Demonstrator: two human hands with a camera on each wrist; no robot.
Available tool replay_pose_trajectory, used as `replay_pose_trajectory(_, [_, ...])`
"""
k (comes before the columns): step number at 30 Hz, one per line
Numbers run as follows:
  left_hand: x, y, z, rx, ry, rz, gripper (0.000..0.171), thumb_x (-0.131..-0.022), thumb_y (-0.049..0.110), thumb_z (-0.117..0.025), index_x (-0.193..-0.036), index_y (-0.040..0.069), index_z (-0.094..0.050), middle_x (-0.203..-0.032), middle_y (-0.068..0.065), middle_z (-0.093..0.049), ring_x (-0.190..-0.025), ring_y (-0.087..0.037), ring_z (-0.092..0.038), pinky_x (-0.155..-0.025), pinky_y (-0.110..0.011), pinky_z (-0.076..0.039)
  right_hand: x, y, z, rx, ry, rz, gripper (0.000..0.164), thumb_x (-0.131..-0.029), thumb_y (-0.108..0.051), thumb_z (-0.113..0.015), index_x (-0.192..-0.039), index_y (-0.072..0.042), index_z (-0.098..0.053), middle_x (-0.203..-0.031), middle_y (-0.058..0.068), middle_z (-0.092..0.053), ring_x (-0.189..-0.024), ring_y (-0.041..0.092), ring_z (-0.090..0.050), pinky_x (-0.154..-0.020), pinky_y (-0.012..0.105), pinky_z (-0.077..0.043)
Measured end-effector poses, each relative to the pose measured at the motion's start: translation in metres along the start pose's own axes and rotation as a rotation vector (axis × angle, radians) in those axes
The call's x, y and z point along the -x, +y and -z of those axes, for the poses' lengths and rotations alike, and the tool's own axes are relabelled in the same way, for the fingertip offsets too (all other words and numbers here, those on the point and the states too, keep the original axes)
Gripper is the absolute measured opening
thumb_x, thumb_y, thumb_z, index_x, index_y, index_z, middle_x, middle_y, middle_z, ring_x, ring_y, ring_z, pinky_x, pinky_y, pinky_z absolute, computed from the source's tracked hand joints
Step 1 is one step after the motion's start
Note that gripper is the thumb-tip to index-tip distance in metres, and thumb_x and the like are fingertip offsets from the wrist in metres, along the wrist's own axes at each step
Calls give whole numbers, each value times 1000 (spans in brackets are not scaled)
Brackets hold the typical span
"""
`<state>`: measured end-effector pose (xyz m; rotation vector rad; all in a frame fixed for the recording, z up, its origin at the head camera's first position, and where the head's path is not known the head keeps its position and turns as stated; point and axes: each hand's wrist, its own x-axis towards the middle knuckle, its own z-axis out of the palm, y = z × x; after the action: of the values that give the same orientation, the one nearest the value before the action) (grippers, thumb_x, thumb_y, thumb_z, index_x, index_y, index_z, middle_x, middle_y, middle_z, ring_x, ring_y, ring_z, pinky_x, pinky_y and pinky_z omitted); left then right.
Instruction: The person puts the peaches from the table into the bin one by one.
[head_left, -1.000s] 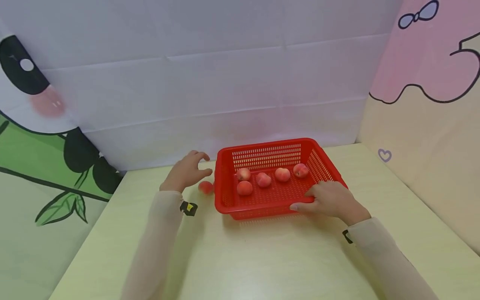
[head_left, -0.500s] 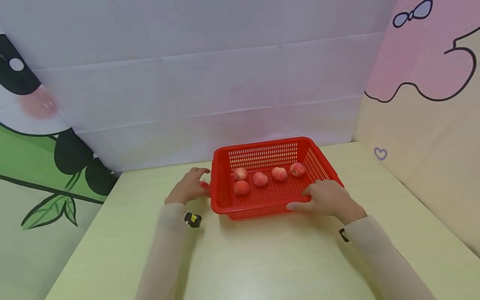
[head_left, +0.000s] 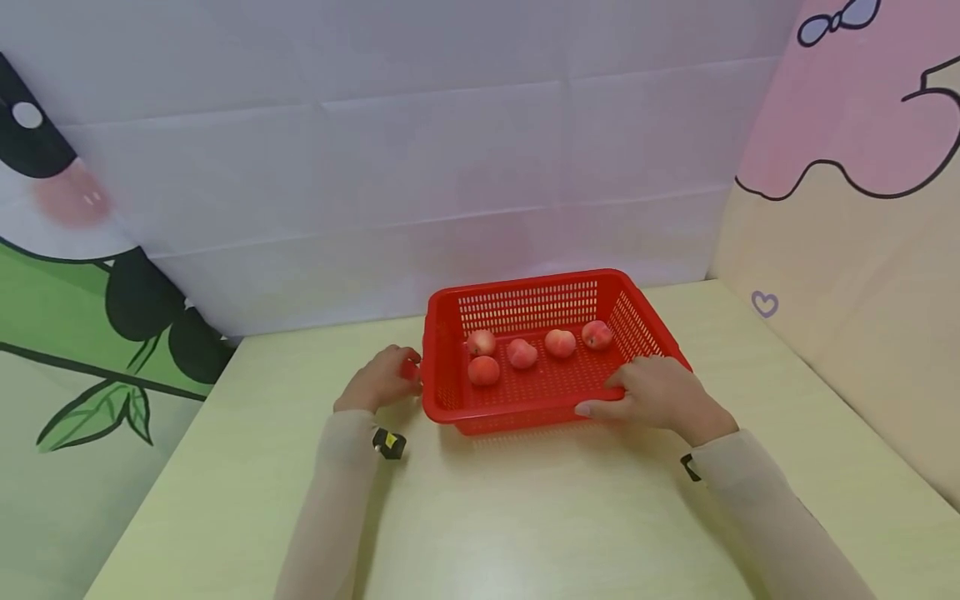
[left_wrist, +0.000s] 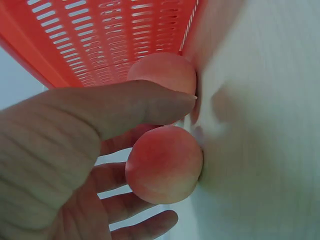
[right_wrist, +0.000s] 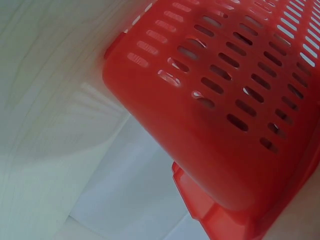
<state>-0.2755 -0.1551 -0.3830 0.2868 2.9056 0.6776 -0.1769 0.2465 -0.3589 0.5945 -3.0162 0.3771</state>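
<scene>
A table corner with cartoon walls
They show an eye, leaves, a bow and a heart. I can't tell which room.

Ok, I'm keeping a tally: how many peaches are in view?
7 peaches: five in the red plastic basket, two at its left end and three stretching rightward; two outside it by the left hand. Others may be hidden.

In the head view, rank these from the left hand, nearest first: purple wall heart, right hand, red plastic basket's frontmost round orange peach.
1. Round orange peach: inside basket, left side.
2. Right hand: gripping basket, front right.
3. Purple heart: right wall.
</scene>
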Motion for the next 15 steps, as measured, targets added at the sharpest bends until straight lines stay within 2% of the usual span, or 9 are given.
replay_pose_trajectory(5, [0, -3, -3, 1, -18, 10, 41, -79, 20, -76, -117, 12, -62, -105, -4, -60, -98, -24, -55, -84, -45, -51, 1, 0, 1, 2, 1, 9, 66, -70, -87, -44, -50, -25, -39, -48, -11, -22, -50, 5, -22, -48, 26, -20])
replay_pose_trajectory(11, [1, -7, -4, -27, -1, -24, 28, -83, 12, -69, -110, 11, -63, -99, -5, -60, -94, -25, -53, -82, -42, -50, 0, 1, 0, 3, -3, 7, 66, -70, -88, -43, -50, -25, -40, -49, -11, -23, -50, 5, -22, -48, 26, -20])
replay_pose_trajectory(15, [3, -8, -2, -27, 8, -23, 25, -86, 13, -64, -111, 10, -62, -101, -6, -61, -94, -25, -53, -83, -43, -49, 0, 1, -1, 6, 2, 8, 66, -70, -88, -43, -50, -25, -42, -48, -11, -23, -49, 6, -23, -48, 26, -20])
